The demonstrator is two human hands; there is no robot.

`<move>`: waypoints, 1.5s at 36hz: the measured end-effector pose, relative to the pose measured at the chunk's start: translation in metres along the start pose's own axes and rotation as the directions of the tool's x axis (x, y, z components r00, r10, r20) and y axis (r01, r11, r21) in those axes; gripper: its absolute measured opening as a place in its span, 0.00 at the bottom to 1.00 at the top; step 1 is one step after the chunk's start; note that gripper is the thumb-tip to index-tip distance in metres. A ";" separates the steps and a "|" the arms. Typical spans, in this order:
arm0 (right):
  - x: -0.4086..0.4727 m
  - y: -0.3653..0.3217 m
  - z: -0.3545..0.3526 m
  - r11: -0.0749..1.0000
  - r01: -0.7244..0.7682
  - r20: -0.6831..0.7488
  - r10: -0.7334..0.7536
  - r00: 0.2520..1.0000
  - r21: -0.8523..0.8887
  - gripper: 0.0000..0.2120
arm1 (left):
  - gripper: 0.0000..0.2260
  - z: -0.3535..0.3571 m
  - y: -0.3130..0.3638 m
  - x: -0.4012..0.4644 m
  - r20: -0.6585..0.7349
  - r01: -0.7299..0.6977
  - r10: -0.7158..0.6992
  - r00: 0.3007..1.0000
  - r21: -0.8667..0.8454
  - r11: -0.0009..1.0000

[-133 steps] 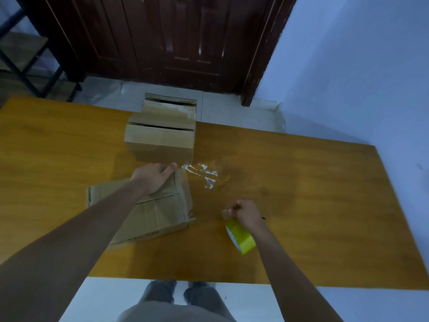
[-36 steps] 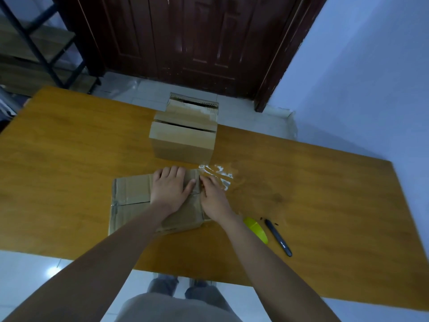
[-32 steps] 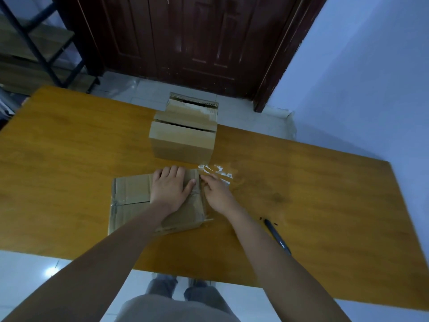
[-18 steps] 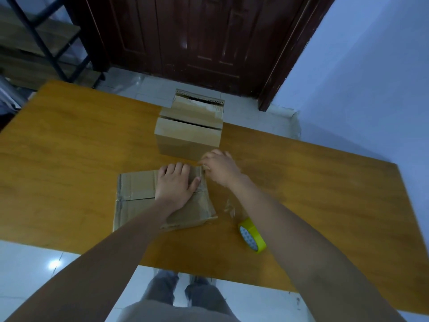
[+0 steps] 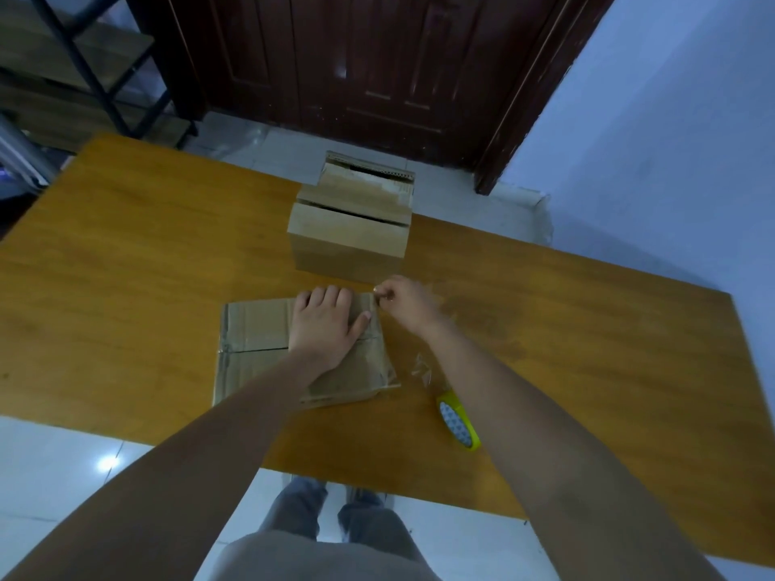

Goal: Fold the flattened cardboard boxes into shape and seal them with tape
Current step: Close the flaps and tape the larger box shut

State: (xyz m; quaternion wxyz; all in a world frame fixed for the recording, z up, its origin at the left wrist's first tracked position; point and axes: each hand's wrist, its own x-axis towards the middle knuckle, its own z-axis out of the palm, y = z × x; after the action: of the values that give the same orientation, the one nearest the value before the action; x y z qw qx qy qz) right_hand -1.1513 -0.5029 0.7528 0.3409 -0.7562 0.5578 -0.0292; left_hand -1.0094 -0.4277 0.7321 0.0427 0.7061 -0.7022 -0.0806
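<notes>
A flattened cardboard box (image 5: 256,329) lies on the wooden table (image 5: 126,266) in front of me. My left hand (image 5: 327,325) presses flat on its right half, fingers straight. My right hand (image 5: 402,304) is at the box's far right corner, its fingertips pinching what looks like clear tape or the box's edge. A crumpled strip of clear tape (image 5: 421,366) lies beside the box under my right forearm. The yellow tape roll (image 5: 459,421) stands on edge near the table's front edge. A folded-up cardboard box (image 5: 350,228) stands behind the flat one.
A dark wooden door (image 5: 356,69) is behind the table. A metal-framed shelf (image 5: 84,77) stands at the back left. A pale wall (image 5: 671,119) runs along the right. The tiled floor and my legs show below the table's front edge.
My right hand has slid along the flat box's right edge up to its far corner. My left hand has stayed pressed on the box. The view has tilted slightly.
</notes>
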 end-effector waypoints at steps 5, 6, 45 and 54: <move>-0.009 0.001 0.012 0.996 -0.039 -0.037 0.042 0.998 0.086 0.15 | 0.30 0.000 0.000 -0.002 0.015 0.011 -0.011 1.000 0.012 1.000; -0.011 0.002 0.014 0.994 -0.047 -0.057 0.053 0.997 0.098 0.14 | 0.30 -0.001 0.001 -0.002 0.020 0.012 -0.012 1.000 0.017 1.000; -0.107 -0.007 0.025 0.748 -0.350 0.304 0.206 0.930 0.564 0.26 | 0.21 -0.009 0.010 -0.001 0.095 0.004 -0.008 0.995 0.048 0.999; -0.105 0.002 0.015 0.726 -0.354 0.379 0.137 0.915 0.590 0.27 | 0.22 -0.006 0.014 -0.002 0.131 -0.018 0.009 0.991 0.073 0.997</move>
State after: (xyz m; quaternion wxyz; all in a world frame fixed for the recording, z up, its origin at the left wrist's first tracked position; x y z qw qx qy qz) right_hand -1.1861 -0.4048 0.7753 0.6644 -0.5046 0.5486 -0.0552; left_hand -1.0217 -0.4264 0.7404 -0.0290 0.6957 -0.7107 -0.1004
